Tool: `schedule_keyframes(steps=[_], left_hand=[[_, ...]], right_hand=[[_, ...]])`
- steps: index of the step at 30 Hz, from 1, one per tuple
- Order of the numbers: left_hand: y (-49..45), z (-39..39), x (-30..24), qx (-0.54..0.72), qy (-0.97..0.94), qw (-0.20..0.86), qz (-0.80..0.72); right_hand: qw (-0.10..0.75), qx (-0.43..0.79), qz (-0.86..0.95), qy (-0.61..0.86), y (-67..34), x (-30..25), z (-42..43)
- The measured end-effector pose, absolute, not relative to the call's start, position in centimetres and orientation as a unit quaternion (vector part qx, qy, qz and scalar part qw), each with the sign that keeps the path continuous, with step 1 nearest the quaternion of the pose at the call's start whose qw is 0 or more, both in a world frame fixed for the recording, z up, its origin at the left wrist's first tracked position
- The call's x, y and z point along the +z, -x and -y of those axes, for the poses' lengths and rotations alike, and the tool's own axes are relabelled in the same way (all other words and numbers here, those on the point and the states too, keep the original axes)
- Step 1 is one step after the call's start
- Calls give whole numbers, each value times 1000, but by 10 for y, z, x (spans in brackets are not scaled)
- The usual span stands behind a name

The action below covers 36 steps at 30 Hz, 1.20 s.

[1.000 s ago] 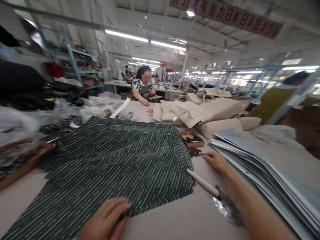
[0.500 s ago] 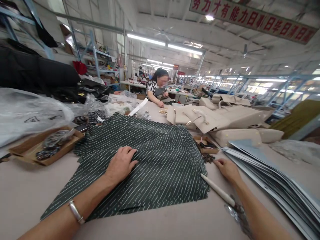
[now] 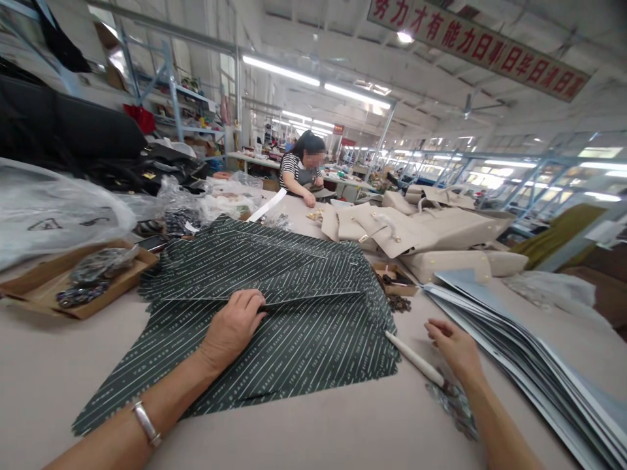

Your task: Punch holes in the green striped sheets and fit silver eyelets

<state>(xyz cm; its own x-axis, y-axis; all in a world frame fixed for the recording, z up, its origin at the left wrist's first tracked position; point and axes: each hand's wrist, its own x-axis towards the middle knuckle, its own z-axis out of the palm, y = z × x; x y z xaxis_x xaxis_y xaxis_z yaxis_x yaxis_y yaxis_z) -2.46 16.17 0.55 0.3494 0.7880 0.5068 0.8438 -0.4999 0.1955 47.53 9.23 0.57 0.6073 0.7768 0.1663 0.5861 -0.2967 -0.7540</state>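
Dark green lining fabric (image 3: 304,346) with white diagonal stripes and lettering lies spread on the table before me. My left hand (image 3: 238,323), a silver bangle on its wrist, pinches a raised straight edge of the fabric near its middle. To the right of the cloth, my right hand (image 3: 453,343) hovers above the table with fingertips pressed together; whatever they hold is too small to make out. Beyond that hand sits a pile of small dark metal pieces (image 3: 399,304). A whitish stick-like tool (image 3: 416,359) rests between the fabric and my right hand, near a clear bag of small parts (image 3: 453,408).
A stack of grey-blue sheets (image 3: 519,359) lies at the right. Beige bags (image 3: 431,228) are heaped behind it. At the left stands a cardboard tray (image 3: 29,290) with bagged parts, beside clear plastic (image 3: 63,209). A co-worker (image 3: 304,166) works across the table.
My left hand has taken hold of the fabric edge and lifted it into a ridge. The right hand has drawn back from the pile of small dark pieces.
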Motion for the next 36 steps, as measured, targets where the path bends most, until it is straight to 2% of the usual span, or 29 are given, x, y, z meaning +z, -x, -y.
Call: schedule_keyframes(steps=[7, 14, 19, 24, 30, 36], left_hand=[[34, -145, 25, -248, 825, -72, 503], [28, -106, 73, -120, 821, -296, 473], [8, -83, 65, -32, 774, -462, 432], [-1, -73, 56, 15, 706, -592, 390], [-2, -69, 56, 30, 624, -691, 362], [-2, -69, 51, 10, 593, -728, 343]], right_hand=[[506, 166, 374, 759, -425, 10, -12], [571, 258, 398, 670, -336, 46, 41], [531, 402, 478, 573, -252, 53, 45], [485, 474, 478, 558, -208, 28, 41], [459, 493, 476, 565, -203, 13, 39], [430, 475, 496, 586, -200, 17, 40]])
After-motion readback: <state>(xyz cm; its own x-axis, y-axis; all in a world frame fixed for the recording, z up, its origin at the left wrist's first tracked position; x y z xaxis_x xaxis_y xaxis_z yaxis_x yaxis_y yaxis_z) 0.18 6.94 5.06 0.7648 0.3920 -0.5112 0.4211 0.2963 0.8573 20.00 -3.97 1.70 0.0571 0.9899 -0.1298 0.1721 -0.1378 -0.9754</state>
